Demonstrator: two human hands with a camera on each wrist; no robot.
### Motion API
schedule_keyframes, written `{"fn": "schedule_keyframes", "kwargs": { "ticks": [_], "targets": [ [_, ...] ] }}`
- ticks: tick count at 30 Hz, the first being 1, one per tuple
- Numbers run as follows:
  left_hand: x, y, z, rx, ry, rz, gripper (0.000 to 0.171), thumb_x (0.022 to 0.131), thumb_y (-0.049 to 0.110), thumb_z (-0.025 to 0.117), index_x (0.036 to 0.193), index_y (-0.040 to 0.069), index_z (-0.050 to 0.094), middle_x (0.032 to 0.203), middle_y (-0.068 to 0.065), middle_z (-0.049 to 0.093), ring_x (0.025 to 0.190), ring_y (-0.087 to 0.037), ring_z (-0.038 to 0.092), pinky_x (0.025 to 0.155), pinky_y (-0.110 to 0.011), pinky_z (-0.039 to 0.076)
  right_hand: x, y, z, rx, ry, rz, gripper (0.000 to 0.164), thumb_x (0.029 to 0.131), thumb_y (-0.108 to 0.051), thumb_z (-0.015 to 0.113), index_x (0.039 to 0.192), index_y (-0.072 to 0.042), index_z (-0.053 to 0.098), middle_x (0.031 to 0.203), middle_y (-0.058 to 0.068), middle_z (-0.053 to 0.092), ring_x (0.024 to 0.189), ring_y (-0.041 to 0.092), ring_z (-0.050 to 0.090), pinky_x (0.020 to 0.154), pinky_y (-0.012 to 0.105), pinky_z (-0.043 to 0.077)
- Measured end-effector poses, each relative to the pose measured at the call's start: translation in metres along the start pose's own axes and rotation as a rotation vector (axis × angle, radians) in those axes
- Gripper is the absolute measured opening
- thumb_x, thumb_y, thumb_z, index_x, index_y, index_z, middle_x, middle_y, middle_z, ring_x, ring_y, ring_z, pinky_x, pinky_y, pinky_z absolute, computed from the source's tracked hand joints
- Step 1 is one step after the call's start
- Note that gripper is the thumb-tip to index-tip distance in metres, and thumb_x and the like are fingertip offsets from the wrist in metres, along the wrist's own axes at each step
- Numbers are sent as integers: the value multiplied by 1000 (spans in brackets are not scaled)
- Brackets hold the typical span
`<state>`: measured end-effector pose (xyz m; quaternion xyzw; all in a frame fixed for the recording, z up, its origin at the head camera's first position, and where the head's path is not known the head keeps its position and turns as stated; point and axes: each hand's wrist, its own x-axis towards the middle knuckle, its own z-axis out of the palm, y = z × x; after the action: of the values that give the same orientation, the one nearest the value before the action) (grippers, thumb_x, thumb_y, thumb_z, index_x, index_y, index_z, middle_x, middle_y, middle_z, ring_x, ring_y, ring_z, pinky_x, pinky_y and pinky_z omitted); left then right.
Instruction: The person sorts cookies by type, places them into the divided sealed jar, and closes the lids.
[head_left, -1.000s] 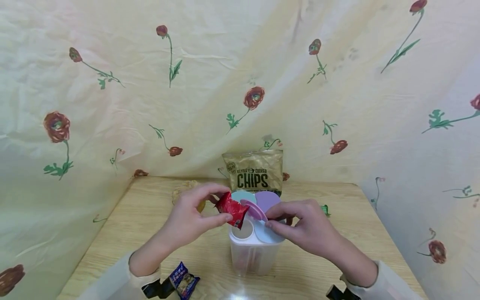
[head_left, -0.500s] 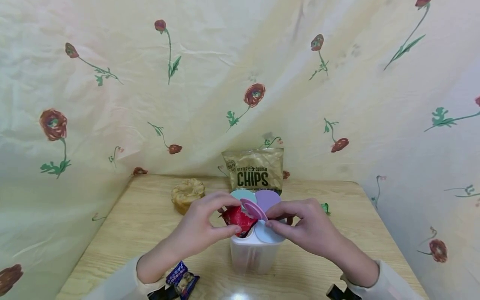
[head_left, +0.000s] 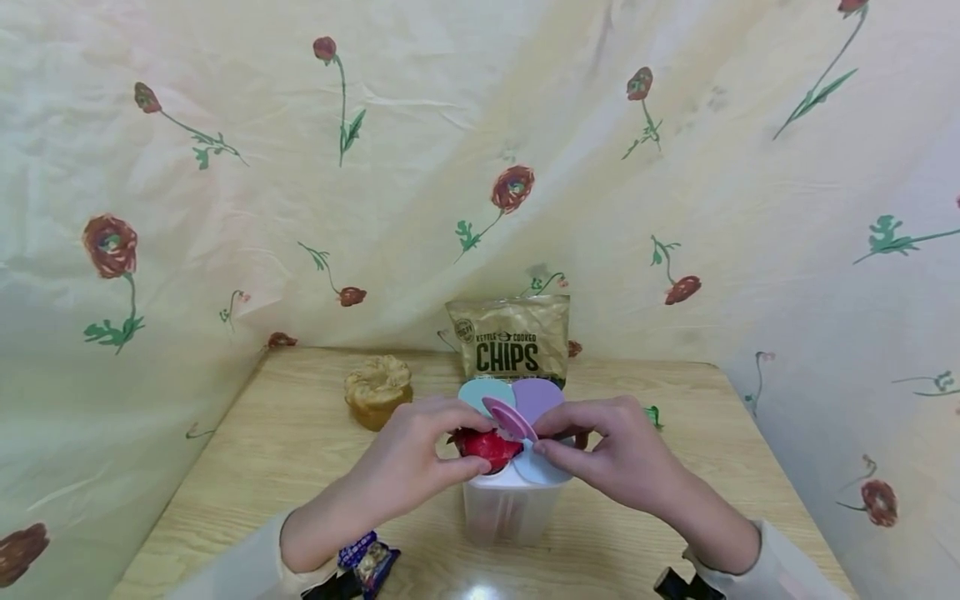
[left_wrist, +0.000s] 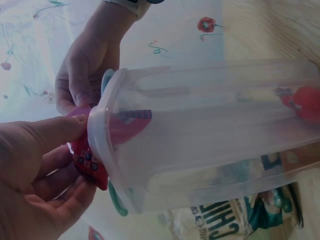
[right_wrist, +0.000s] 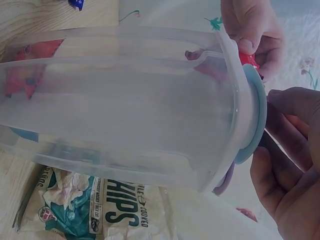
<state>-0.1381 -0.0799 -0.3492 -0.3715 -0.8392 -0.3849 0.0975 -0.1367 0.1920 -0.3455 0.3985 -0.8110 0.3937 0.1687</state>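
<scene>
My left hand [head_left: 408, 454] pinches a red snack packet [head_left: 489, 448] at the front-left opening of a translucent plastic container [head_left: 510, 512]. Through the wall, in the left wrist view, the packet's lower end [left_wrist: 131, 125] shows inside the opening. The thumb and fingers of my right hand [head_left: 618, 454] hold a tilted pink lid [head_left: 508, 418] up beside that opening. Light blue [head_left: 542, 467], teal [head_left: 483, 392] and purple [head_left: 538, 400] lids lie over the other sections. Another red packet [left_wrist: 306, 102] lies at the container's bottom.
Behind the container stands a gold chips bag [head_left: 508, 342]. A round bread [head_left: 377, 392] sits at the back left, a small green packet [head_left: 653, 416] at the right. In front, a blue snack packet [head_left: 375, 567] lies near my left wrist on the wooden table [head_left: 247, 450].
My left hand has moved right and down, bringing the red packet from above the container into its opening. My right hand has stayed in place with the pink lid.
</scene>
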Motion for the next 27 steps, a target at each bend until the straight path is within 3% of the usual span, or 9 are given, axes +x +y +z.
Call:
{"fn": "schedule_keyframes", "kwargs": {
  "ticks": [4,8,16,24,27],
  "targets": [
    [5,3,0,87,-54,0,24,85,20,86,106,17,79,103,9,75,95,-5,65,81,-24,56,1,-1,-1,-6,-5,-1,20,85,-4,82,96,-20,78,87,-9,77,72,-1,68,60,15,51],
    [8,5,-2,160,-112,54,21,87,24,84,106,16,80,106,8,76,101,-8,66,87,-25,56,2,-2,-1,-8,-3,9,20,86,-5,82,96,-21,78,86,-9,77,72,-1,69,58,15,51],
    [7,5,-15,162,-263,51,26,97,25,73,120,16,78,116,9,60,101,-6,57,82,-20,51,2,-1,0,9,-7,36,18,87,-6,82,97,-21,78,86,-9,76,72,0,70,58,18,53],
    [19,4,-13,218,-294,153,9,95,23,75,99,18,81,103,10,65,97,-6,57,83,-20,51,2,0,0,12,-5,28,19,86,-6,82,96,-22,78,85,-10,76,72,0,70,58,16,52],
    [22,5,-8,318,-310,233,5,94,20,76,95,18,81,99,9,67,96,-9,57,86,-22,50,1,2,1,12,2,9,20,85,-5,82,96,-21,78,84,-10,76,71,-1,69,57,15,50]
  ]
}}
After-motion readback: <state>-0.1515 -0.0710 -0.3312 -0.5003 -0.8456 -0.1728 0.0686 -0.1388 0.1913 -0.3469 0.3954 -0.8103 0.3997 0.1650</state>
